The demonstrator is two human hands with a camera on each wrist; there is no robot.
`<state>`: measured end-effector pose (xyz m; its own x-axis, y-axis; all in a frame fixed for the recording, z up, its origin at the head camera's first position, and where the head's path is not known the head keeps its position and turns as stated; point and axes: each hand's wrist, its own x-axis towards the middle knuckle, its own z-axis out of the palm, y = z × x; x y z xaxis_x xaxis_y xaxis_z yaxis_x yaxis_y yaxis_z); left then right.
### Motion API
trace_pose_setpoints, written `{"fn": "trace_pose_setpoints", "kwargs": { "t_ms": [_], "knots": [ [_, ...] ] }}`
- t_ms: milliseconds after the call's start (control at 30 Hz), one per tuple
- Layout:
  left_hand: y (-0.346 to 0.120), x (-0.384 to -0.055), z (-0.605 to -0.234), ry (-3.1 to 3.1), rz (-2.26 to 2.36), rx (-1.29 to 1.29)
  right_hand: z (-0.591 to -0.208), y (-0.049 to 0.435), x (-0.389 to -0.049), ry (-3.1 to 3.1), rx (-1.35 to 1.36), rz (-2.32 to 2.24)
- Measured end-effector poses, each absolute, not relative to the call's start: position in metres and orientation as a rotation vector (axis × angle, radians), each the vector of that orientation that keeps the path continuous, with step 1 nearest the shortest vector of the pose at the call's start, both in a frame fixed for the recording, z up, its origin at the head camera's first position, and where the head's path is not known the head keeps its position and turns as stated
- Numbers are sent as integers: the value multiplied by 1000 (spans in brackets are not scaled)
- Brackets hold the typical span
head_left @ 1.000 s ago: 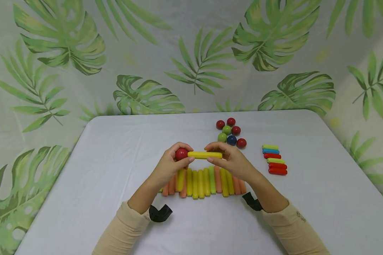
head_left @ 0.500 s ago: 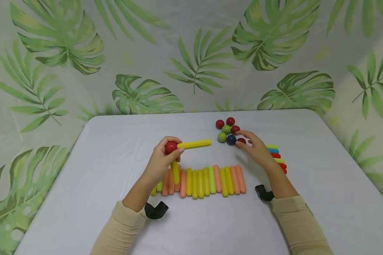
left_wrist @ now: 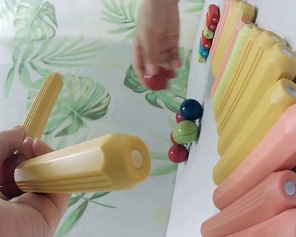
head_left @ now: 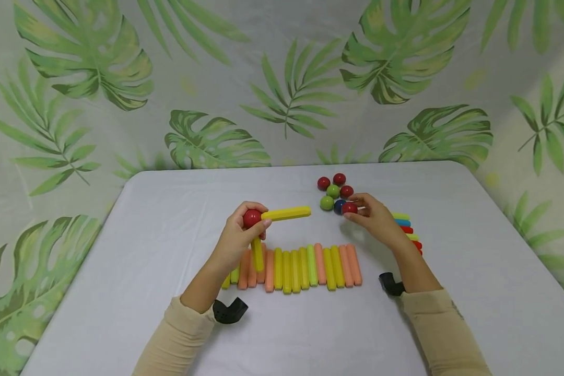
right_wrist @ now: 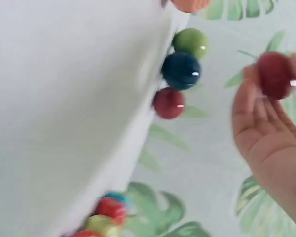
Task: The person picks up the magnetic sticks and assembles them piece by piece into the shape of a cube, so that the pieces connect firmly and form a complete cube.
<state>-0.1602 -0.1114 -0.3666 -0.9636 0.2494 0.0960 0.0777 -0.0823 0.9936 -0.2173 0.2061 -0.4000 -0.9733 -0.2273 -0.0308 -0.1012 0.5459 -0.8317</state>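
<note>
My left hand (head_left: pixel 235 237) grips a red ball (head_left: pixel 252 218) above the table. Two yellow rods join that ball: one yellow rod (head_left: pixel 286 213) points right, and another yellow rod (left_wrist: pixel 84 165) sticks out toward the row of rods, its end showing a pale round tip. Over to the right, my right hand (head_left: pixel 378 219) pinches a second red ball (right_wrist: pixel 276 75) between thumb and fingers, held up off the table. Just beside it lies the ball cluster, with a dark blue ball (right_wrist: pixel 181 70), green balls (head_left: pixel 326 203) and red balls (head_left: pixel 324 183).
A row of yellow, salmon and light green rods (head_left: pixel 295 271) lies across the middle of the white table (head_left: pixel 98 271). Short red, blue and yellow-green rods (head_left: pixel 406 230) lie partly behind my right hand. A leaf-print cloth (head_left: pixel 291 104) hangs behind the table.
My right hand has left the yellow rod, moved right to the ball cluster and lifted a red ball from it. My left hand has shifted slightly left and up, still holding the ball with its rods.
</note>
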Motion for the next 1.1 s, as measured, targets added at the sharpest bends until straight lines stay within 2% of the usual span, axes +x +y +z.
{"fn": "trace_pose_setpoints", "kwargs": {
  "t_ms": [167,333,700,1100],
  "knots": [
    [-109,-161,-370,2017,2201,356,-373,186,-197,2409,-476,-1799],
    [-105,-161,-373,2031,2170,374,-358,169,-178,2242,-641,-1940],
    [-103,-158,-377,2134,2124,357,-356,158,-168,2185,-662,-2006],
    [-104,-157,-378,2169,1770,580,-355,151,-163,2180,-704,-2066]
  ]
}}
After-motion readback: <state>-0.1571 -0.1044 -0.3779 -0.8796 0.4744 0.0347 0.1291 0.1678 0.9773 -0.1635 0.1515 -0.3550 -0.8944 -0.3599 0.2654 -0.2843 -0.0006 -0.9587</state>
